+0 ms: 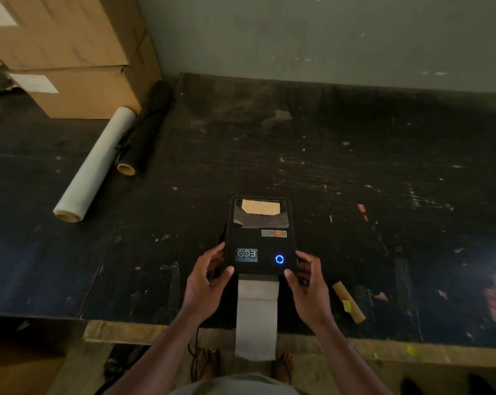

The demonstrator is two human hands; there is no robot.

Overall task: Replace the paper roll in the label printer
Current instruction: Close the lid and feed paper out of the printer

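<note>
We see a black label printer sitting on a dark, scuffed table, near its front edge at about 6 o'clock of the surface; a blue ring light glows on its lid, and a window at the far end shows the paper roll inside; a strip of white paper comes out of the front slot and hangs over the table edge. The left hand grips the printer's left front corner, thumb on top; the right hand grips the right front corner likewise. A bare cardboard core lies on the table at 4 o'clock from the printer, just beside the right hand; at 10 o'clock lie a white film roll and a black roll, touching side by side, with stacked cardboard boxes behind them.
</note>
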